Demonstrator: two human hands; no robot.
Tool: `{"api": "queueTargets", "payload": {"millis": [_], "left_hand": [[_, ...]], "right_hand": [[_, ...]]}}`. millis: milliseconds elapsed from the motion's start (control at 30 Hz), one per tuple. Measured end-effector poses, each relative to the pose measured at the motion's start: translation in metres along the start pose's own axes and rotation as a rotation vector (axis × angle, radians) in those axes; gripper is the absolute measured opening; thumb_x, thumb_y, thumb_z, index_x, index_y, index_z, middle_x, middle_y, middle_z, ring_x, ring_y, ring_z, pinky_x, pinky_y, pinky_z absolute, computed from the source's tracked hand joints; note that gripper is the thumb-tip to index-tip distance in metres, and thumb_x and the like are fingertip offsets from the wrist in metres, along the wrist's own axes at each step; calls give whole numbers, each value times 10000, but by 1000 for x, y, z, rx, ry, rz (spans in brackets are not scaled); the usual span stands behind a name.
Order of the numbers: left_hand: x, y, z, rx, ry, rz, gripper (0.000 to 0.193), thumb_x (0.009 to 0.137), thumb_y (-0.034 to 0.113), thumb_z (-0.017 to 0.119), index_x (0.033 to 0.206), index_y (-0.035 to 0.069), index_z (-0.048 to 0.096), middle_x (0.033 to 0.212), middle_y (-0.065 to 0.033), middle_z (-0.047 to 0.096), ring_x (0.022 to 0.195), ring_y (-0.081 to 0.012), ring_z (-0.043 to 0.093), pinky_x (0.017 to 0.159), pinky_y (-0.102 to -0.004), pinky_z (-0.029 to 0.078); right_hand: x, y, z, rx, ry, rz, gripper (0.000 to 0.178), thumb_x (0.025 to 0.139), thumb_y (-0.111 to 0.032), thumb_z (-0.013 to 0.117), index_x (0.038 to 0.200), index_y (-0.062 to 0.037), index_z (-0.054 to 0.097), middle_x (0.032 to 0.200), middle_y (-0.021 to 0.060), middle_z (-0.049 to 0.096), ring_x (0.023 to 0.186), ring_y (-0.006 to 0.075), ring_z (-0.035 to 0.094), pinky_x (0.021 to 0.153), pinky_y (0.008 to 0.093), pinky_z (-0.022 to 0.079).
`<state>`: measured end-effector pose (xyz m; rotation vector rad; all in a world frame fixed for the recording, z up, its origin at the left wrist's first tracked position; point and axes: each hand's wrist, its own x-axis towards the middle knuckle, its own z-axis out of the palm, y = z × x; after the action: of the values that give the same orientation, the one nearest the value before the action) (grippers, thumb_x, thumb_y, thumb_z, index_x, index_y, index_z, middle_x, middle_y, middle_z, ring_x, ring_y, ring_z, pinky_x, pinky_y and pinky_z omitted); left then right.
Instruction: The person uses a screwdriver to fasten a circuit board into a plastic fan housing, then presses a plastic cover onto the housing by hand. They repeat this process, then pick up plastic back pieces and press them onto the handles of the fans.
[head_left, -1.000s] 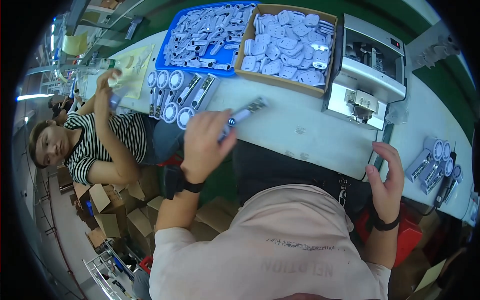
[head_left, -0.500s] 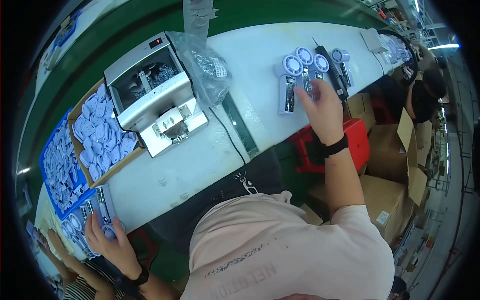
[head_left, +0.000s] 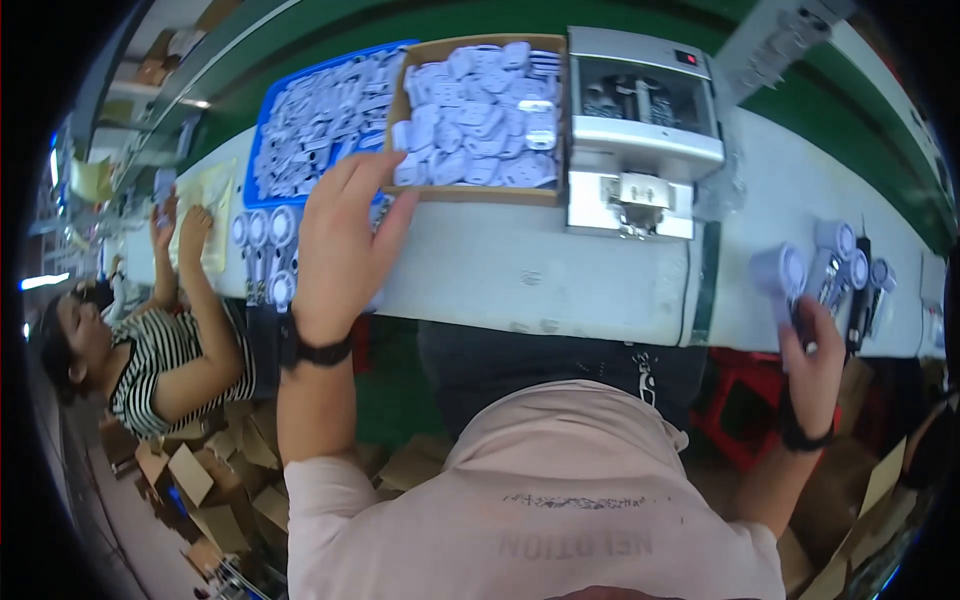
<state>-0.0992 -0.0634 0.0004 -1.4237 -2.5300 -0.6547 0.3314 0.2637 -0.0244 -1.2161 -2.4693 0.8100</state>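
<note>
My left hand (head_left: pixel 345 235) hangs over the near edge of a shallow cardboard box (head_left: pixel 480 194), thumb and fingers apart, with nothing seen in it. Flat lavender plastic covers (head_left: pixel 470 120) fill that box. At the right, my right hand (head_left: pixel 815 360) is closed round the handle of a small lavender handheld fan (head_left: pixel 778 270), its round head pointing away from me. Several similar fans (head_left: pixel 838 240) lie just beyond it, beside a black electric screwdriver (head_left: pixel 860 305). More fan bodies (head_left: pixel 262 235) lie left of my left hand, partly hidden by it.
A silver screw-feeder machine (head_left: pixel 645 130) stands right of the box. A blue tray (head_left: pixel 262 130) of small lavender parts sits to its left. A co-worker in a striped top (head_left: pixel 170 370) works at the far left. Cartons (head_left: pixel 225 500) and a red stool (head_left: pixel 745 400) are below the white table (head_left: pixel 480 280).
The view has swung left. My left hand has moved from the fan bodies to the box of covers. My right hand has taken hold of a fan from the group at the right.
</note>
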Motion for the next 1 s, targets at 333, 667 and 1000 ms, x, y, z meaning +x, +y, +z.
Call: {"api": "queueTargets", "payload": {"millis": [333, 667, 1000], "left_hand": [[69, -125, 6, 409, -273, -219, 294, 999, 215, 754, 1257, 75, 777, 1218, -160, 761, 1149, -396, 726, 959, -488, 590], [66, -147, 27, 274, 30, 57, 236, 1018, 198, 736, 1205, 54, 752, 1113, -159, 763, 1062, -365, 741, 935, -465, 596], [-63, 114, 28, -1171, -192, -36, 254, 941, -9, 835, 1181, -11, 754, 1211, -159, 729, 1068, -230, 694, 915, -353, 555]], "right_hand": [[12, -119, 89, 97, -294, -632, 420, 802, -38, 805, 1214, -8, 728, 1035, 163, 697, 959, 367, 656, 842, 450, 546], [26, -123, 110, -1, -263, -743, 494, 781, -105, 873, 1251, -40, 737, 1209, 145, 708, 1064, 379, 660, 917, 443, 554], [-14, -137, 100, 421, -183, -715, 446, 828, -91, 898, 1233, -8, 733, 1158, 144, 750, 979, 347, 709, 840, 430, 579]]}}
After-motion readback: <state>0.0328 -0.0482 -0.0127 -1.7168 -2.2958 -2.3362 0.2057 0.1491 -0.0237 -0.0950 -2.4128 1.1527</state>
